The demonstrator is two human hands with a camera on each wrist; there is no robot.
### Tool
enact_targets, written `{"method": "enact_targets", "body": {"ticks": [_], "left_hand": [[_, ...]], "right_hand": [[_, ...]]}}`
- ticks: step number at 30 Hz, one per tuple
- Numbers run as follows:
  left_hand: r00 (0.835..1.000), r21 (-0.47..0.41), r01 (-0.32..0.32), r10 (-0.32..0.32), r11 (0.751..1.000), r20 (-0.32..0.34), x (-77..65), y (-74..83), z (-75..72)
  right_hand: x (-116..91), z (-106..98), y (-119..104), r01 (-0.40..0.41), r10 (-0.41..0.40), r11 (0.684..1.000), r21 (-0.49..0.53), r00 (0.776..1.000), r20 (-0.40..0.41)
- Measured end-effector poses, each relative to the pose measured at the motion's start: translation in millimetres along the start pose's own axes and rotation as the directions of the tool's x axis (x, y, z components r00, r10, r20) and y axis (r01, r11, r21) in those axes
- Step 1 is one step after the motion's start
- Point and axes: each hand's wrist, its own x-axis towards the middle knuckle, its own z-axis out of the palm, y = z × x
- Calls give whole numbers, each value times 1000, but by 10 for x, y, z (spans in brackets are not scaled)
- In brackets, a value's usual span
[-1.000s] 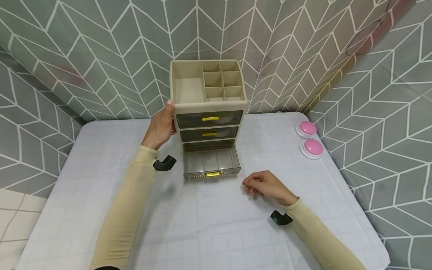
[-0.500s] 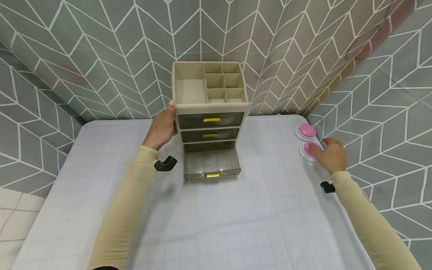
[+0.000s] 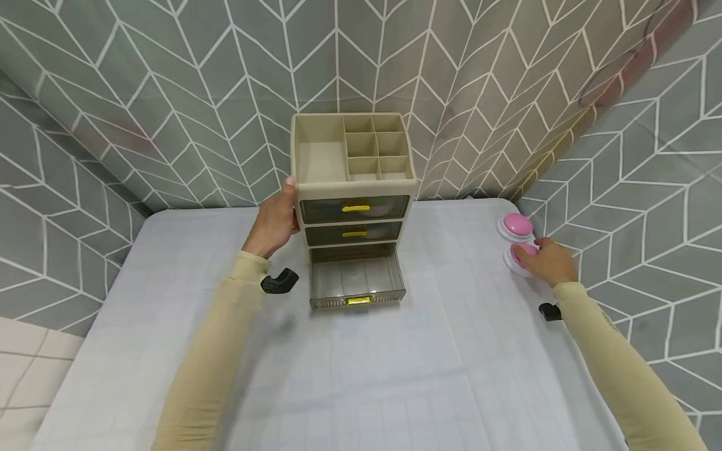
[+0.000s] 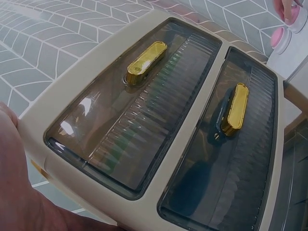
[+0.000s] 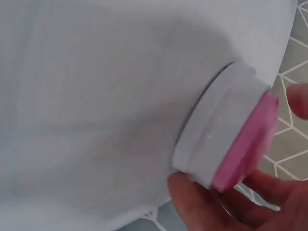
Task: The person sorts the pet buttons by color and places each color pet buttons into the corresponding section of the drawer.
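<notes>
Beige-sleeved left hand [image 3: 272, 223]: bent round the left side of the drawer unit [image 3: 356, 188] and gripping it, thumb up at the tray corner, other fingers mostly hidden.
Right hand [image 3: 555, 263]: at the near button [image 5: 216, 125], fingers loosely bent, one fingertip by the white base, another digit just off the pink cap; whether it pinches or only touches, I cannot tell.
Drawer unit: upright near the back of the table [image 3: 350, 382], left of the buttons.
Bottom drawer [image 3: 352, 279]: pulled out, see-through.
Upper drawers [image 3: 324, 213]: two, dark, closed, with yellow handles [image 3: 356, 208].
Top tray [image 3: 321, 164]: one large compartment at left, six small at right.
Far button [image 3: 517, 224]: pink on white, just behind the near one.
In the way: the right hand covers part of the near button in the head view.
Wrists: black devices [image 3: 280, 282] beside both.
Backdrop [image 3: 254, 75]: grey with white lines, behind the table and at both sides.
</notes>
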Motion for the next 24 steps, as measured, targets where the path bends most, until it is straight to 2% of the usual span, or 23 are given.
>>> {"method": "enact_targets", "body": {"ticks": [6,18,24], "left_hand": [[1000,-12,-17,17,1000,2,-29,-10,-5],[1000,-46,-26,26,999,7,-72,-15,8],[1000,-58,-22,23,998,11,-68,-1,-6]], "right_hand": [[-9,-85,-85,50,-42,997,-65,993,112],[-24,-208,-186,114,-94,989,-98,979,183],[79,-219,-170,96,-74,992,-85,971,229]]}}
